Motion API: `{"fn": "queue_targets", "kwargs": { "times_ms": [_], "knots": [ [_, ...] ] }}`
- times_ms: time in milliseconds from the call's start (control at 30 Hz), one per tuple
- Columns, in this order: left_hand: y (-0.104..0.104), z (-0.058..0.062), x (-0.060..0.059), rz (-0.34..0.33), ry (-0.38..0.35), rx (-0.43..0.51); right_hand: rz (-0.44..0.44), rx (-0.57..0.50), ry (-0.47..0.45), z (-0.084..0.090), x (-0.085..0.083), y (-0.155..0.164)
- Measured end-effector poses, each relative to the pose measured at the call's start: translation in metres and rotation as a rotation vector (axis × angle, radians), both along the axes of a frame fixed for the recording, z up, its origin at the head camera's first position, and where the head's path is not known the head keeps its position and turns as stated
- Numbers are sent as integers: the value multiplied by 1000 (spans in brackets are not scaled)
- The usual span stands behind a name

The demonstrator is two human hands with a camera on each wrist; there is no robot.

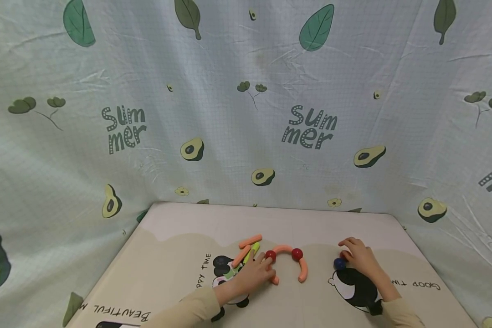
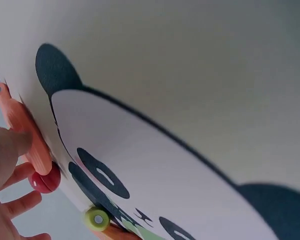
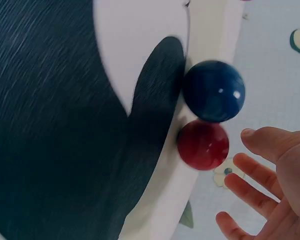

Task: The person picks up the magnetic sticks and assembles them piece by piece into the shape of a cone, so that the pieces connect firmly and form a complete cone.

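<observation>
Here's the left hand (image 1: 252, 275) at a glossy red ball (image 1: 270, 256), thumb laid against a curved orange piece (image 2: 24, 135) by it; whether it grips, I can't tell. Next along, an orange arch (image 1: 282, 248) bridges to a second red ball (image 1: 297, 254), and a bent orange stick (image 1: 303, 271) drops from that! Over to the right hand (image 1: 361, 257), well apart from the left: fingers spread and relaxed, nothing held, just beside a shiny dark-blue ball (image 3: 213, 91) touching a third red ball (image 3: 203, 145). Two orange sticks (image 1: 250, 241) and a lime-green stick (image 1: 252, 252) lie left on the panda-printed surface (image 1: 180, 273).
</observation>
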State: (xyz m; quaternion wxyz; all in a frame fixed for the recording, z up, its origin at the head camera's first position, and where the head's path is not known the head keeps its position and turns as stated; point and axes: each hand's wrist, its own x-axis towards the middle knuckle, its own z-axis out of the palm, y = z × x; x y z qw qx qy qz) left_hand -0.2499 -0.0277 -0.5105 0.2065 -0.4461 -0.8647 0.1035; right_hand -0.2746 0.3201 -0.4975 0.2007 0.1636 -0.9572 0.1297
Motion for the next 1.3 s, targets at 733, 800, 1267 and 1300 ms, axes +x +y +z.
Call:
{"fn": "queue_targets", "kwargs": {
  "times_ms": [733, 800, 1267, 1300],
  "knots": [
    [1, 2, -3, -20, -43, 15, 8, 200, 7, -5, 8, 7],
    [1, 2, -3, -15, -44, 8, 6, 203, 6, -5, 7, 7],
    [2, 0, -3, -10, -37, 14, -4, 201, -158, -10, 6, 14],
    [2, 0, -3, -11, -38, 17, -8, 201, -164, -10, 6, 15]
  ]
}}
